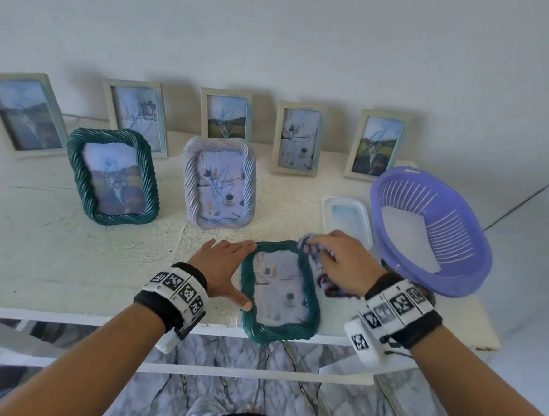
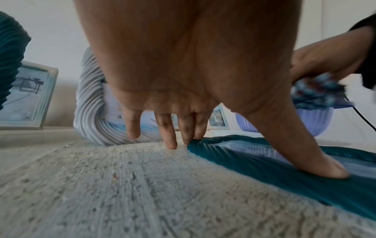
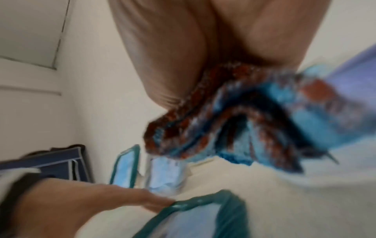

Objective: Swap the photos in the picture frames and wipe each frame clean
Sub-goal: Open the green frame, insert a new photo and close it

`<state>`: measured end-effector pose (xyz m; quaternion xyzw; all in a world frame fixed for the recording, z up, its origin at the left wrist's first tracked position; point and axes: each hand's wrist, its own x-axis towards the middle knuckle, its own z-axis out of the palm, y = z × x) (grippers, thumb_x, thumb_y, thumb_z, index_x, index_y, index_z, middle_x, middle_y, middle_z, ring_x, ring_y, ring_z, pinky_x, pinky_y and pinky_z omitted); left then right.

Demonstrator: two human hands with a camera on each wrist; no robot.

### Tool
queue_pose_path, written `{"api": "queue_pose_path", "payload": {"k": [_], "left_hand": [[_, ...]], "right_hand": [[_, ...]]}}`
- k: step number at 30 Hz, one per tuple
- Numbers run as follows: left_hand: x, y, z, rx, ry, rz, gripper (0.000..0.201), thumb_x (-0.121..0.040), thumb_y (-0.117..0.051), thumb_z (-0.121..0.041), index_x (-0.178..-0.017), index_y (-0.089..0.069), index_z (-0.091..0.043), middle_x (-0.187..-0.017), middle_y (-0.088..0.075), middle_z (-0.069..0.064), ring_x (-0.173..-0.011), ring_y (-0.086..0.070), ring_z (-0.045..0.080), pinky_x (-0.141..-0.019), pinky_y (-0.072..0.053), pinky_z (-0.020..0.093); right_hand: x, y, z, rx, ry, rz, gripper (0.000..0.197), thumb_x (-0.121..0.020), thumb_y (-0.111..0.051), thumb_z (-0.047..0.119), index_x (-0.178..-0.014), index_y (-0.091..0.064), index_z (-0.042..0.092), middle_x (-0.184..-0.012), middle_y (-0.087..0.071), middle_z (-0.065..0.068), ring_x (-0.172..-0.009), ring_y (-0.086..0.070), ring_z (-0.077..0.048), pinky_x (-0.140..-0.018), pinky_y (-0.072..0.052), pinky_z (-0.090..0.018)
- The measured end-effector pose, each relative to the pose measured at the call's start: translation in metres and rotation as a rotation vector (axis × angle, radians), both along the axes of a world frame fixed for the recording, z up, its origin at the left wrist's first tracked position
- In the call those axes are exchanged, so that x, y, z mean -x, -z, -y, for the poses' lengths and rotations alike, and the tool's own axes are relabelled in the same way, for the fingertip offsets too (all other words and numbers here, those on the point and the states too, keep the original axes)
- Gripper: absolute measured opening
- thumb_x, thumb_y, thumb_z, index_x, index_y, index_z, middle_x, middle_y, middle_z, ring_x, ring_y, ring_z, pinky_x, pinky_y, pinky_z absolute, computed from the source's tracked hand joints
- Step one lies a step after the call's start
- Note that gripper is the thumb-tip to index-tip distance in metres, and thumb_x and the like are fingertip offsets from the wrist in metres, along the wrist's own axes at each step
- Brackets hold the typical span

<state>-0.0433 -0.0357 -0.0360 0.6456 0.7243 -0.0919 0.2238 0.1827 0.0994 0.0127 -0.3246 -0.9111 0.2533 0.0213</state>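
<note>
A teal rope-edged frame (image 1: 249, 326) lies flat at the table's front edge, photo side up. My left hand (image 1: 225, 269) rests spread on its left rim, fingers straight, thumb (image 2: 317, 162) pressing the teal border (image 2: 254, 162). My right hand (image 1: 342, 261) grips a bunched blue-and-red cloth (image 1: 308, 244) at the frame's top right corner; the cloth (image 3: 234, 120) shows blurred in the right wrist view. A second teal frame (image 1: 113, 175) and a lilac rope-edged frame (image 1: 221, 182) stand upright behind.
Several pale wooden frames, such as the leftmost (image 1: 21, 113), lean on the wall. A purple slotted basket (image 1: 431, 232) holding white paper sits at the right, a white lid (image 1: 347, 222) beside it. The frame overhangs the table's front edge (image 1: 210, 329).
</note>
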Motion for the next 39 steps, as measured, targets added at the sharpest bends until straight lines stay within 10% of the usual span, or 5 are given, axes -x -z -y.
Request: {"api": "queue_pose_path", "payload": {"k": [7, 16, 21, 33, 39], "left_hand": [[-0.001, 0.001, 0.001, 0.023, -0.014, 0.019, 0.133, -0.047, -0.048, -0.092, -0.154, 0.002, -0.029, -0.162, -0.002, -0.009, -0.147, -0.015, 0.019, -0.120, -0.007, 0.047], [0.001, 0.002, 0.000, 0.035, -0.041, 0.074, 0.143, -0.035, -0.038, -0.096, -0.154, 0.002, -0.029, -0.163, -0.001, -0.007, -0.148, -0.011, 0.018, -0.121, -0.007, 0.045], [-0.006, -0.003, 0.006, 0.012, -0.109, 0.099, 0.127, -0.061, -0.068, -0.077, -0.155, 0.002, -0.027, -0.163, 0.001, -0.002, -0.149, -0.008, 0.019, -0.121, -0.007, 0.044], [-0.057, 0.002, 0.038, -0.301, -0.456, 0.265, 0.063, -0.089, -0.058, -0.050, -0.144, -0.039, -0.027, -0.125, -0.060, -0.001, -0.106, -0.060, 0.017, -0.091, -0.047, 0.033], [-0.073, -0.002, 0.039, -0.373, -0.624, 0.628, 0.084, -0.072, -0.061, -0.075, -0.142, -0.040, -0.033, -0.131, -0.059, -0.004, -0.110, -0.062, 0.016, -0.096, -0.051, 0.039]], "right_hand": [[0.041, -0.002, -0.064, -0.344, 0.268, 0.300, 0.039, -0.095, -0.043, 0.017, -0.132, -0.045, 0.005, -0.130, -0.045, -0.019, -0.117, -0.043, -0.036, -0.101, -0.031, -0.042], [0.043, 0.026, -0.080, -0.221, 0.382, 0.331, 0.052, -0.092, -0.051, 0.023, -0.140, -0.036, 0.009, -0.141, -0.036, -0.018, -0.127, -0.038, -0.041, -0.104, -0.038, -0.047], [0.030, 0.019, -0.044, -0.346, 0.295, 0.195, 0.050, -0.092, -0.047, 0.025, -0.139, -0.037, 0.014, -0.144, -0.030, -0.022, -0.129, -0.030, -0.041, -0.103, -0.037, -0.049], [0.001, 0.055, 0.041, 0.277, 0.406, -0.067, 0.032, -0.092, -0.051, 0.027, -0.110, -0.057, 0.001, -0.098, -0.060, -0.018, -0.092, -0.054, -0.028, -0.071, -0.034, -0.027], [-0.006, 0.044, 0.051, 0.764, 0.566, -0.507, 0.024, -0.093, -0.054, 0.028, -0.100, -0.058, 0.005, -0.100, -0.064, -0.027, -0.093, -0.062, -0.040, -0.086, -0.050, -0.053]]}}
